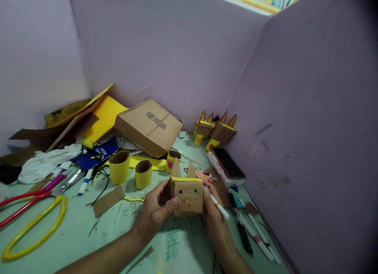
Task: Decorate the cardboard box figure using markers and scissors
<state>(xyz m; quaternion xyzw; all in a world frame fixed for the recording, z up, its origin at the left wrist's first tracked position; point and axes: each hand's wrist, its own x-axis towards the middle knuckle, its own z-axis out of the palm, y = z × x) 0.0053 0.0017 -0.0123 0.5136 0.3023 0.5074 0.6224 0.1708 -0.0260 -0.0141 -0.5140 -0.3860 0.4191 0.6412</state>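
Observation:
Between my hands is a small cardboard animal head (189, 201) with two pointed ears or horns, a yellow top edge, dark dot eyes and reddish spots. My left hand (158, 207) grips its left side, thumb across the front. At its right side, my right hand (215, 209) steadies the edge and also holds a white marker (219, 206) with an orange band, slanting down to the right. Just behind stand yellow-wrapped cardboard tubes, a larger one (119, 168) and a smaller one (143, 174). Another tube (171, 162) with a red patch is partly hidden by the ears.
Two similar horned cardboard figures (223, 131) stand in the back corner. A phone (227, 163) lies on a white box. Knife and markers (255, 232) lie right. Large scissors (35, 226), a white cloth (49, 163), cardboard scraps and a flat box (150, 126) occupy the left and back.

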